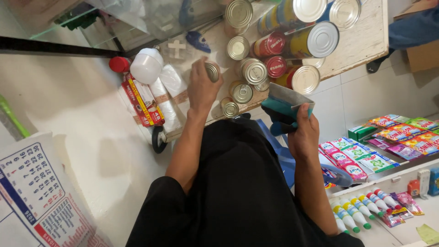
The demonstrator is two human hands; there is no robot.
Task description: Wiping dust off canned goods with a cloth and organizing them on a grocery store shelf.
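At nine o'clock, a wall calendar is hanging, and beside it wrapped packs are leaning under a white bulb. Moving right, the left hand is closing its fingers around a small tin can, lifting it at the near edge of the wooden surface. More tin cans are crowding that surface toward twelve o'clock. Further right, the right hand is gripping a teal-handled price-label gun shut in its fist. At three o'clock, colourful sachets are lying on a shelf.
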